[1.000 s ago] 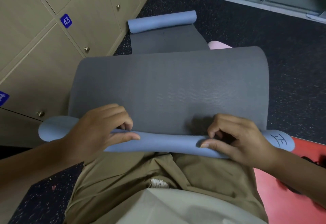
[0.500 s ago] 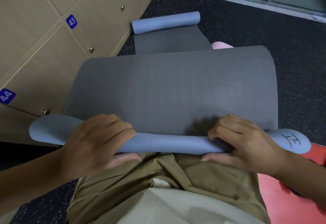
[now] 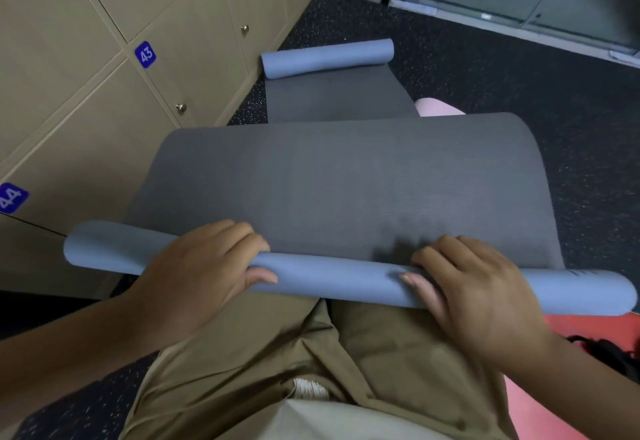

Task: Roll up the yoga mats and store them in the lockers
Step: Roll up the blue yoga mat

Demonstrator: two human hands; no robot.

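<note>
Across the person's lap, at 6 o'clock in the view, lies the near yoga mat (image 3: 339, 183), grey side up, its blue rolled edge (image 3: 332, 278) now fatter than a second ago. The left hand (image 3: 204, 266) grips that roll at 8 o'clock, fingers curled over the top and thumb beneath; the right hand (image 3: 474, 287) grips it at 4 o'clock the same way (the handwritten mark near the right end has turned almost out of sight). At 12 o'clock a second mat (image 3: 329, 59), partly rolled, lies on the dark floor (image 3: 519, 86) beside the lockers (image 3: 104, 100) numbered 42 to 44.
</note>
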